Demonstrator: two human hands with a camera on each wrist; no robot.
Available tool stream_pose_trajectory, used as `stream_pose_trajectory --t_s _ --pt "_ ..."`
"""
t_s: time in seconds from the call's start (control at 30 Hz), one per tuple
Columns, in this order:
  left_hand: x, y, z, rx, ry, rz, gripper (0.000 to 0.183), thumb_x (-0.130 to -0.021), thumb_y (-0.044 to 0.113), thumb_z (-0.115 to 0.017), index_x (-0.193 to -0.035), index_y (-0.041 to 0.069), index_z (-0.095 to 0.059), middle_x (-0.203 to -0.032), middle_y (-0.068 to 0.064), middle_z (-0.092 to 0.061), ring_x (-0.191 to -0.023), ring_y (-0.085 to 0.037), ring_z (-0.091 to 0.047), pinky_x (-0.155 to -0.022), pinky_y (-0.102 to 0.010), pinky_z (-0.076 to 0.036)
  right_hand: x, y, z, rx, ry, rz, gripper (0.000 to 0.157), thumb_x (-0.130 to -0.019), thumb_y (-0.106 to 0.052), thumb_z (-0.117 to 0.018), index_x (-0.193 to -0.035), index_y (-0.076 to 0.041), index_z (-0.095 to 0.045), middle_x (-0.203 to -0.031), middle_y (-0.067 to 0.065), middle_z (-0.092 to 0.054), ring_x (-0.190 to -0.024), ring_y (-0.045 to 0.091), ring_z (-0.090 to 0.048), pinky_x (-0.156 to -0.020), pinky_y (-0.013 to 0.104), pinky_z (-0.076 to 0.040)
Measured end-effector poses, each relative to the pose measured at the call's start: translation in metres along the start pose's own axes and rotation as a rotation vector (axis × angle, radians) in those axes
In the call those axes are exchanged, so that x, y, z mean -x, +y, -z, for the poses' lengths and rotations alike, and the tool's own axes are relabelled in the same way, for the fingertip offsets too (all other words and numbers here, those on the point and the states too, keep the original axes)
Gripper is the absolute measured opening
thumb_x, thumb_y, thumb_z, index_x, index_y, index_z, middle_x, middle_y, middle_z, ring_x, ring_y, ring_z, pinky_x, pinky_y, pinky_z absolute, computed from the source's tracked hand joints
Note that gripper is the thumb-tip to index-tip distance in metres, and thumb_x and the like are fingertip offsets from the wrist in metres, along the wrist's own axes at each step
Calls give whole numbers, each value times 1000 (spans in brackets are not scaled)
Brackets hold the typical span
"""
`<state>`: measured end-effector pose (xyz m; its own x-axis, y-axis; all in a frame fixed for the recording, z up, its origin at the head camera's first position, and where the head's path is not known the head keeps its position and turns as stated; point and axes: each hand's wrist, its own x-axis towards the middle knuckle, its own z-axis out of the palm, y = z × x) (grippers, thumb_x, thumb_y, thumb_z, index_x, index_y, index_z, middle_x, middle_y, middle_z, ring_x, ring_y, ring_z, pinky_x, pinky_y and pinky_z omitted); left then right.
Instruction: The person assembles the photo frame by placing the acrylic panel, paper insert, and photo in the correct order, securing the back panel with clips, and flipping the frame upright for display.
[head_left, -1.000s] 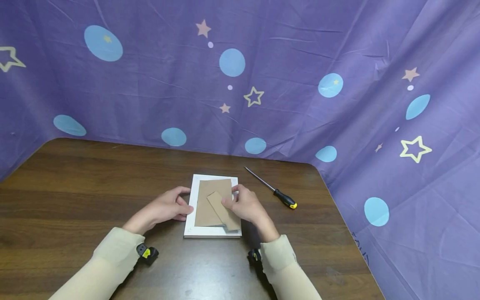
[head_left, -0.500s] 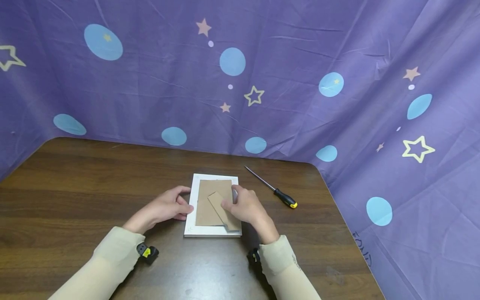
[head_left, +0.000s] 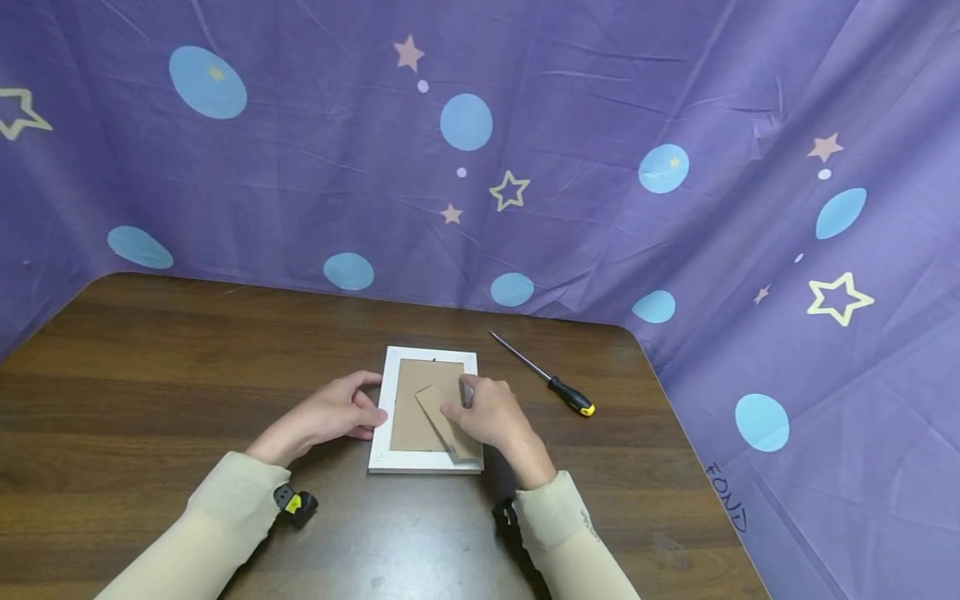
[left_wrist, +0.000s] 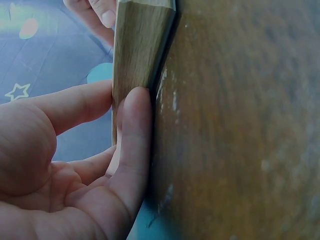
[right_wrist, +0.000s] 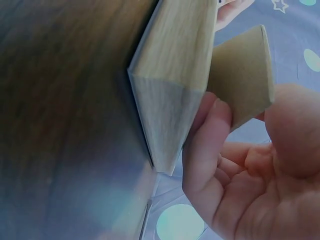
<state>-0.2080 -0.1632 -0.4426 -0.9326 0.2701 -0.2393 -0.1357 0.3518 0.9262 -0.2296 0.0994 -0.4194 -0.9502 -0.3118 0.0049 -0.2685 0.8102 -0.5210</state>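
Note:
A white picture frame (head_left: 378,454) lies back side up on the table, its side face showing wood grain in both wrist views. Inside its rim sits a brown backing board (head_left: 411,417) with a slanted stand flap (head_left: 442,417). My left hand (head_left: 330,412) grips the frame's left side, thumb on the rim and fingers along the side face. My right hand (head_left: 491,408) is at the right side, holding the backing board by its flap (right_wrist: 245,70) between thumb and fingers. Some of its fingers touch close to the frame's side; their tips are partly hidden.
A screwdriver (head_left: 572,397) with a black and yellow handle lies right of the frame, its shaft pointing away to the left. The brown wooden table (head_left: 187,358) meets a purple patterned curtain (head_left: 570,125) at the back and right.
The backing board has settled from slightly skewed on the frame to lying level within its rim, and a small dark tab now shows at its top edge. The left hand has stayed put.

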Motion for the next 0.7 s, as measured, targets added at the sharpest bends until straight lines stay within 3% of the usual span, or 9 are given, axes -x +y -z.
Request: stream_pose_trajectory --t_s 0.23,0.47,0.7 --pt "1 1 0 4 -3 3 78 -96 4 -74 -159 -9 -30 -103 -20 -66 -86 -22 -71 -82 -37 -67 -1 1 0 8 -9 11 61 -98 -36 -75 -143 2 -63 -111 22 -76 -118 36 -69 -105 51 -57" --pt "1 1 0 -6 -1 5 77 -96 5 -74 -159 -9 -31 -104 -20 -66 -86 -22 -71 -82 -37 -67 -1 1 0 2 -19 1 57 -99 -36 -74 -143 -1 -65 -134 24 -70 -129 39 -64 -109 52 -54" --pt "0 1 0 -13 -2 7 76 -97 5 -74 -158 -9 -32 -104 -20 -67 -86 -22 -71 -81 -36 -67 -1 1 0 44 -13 -16 56 -99 -38 -74 -143 -5 -66 -137 22 -69 -130 42 -63 -109 55 -54"
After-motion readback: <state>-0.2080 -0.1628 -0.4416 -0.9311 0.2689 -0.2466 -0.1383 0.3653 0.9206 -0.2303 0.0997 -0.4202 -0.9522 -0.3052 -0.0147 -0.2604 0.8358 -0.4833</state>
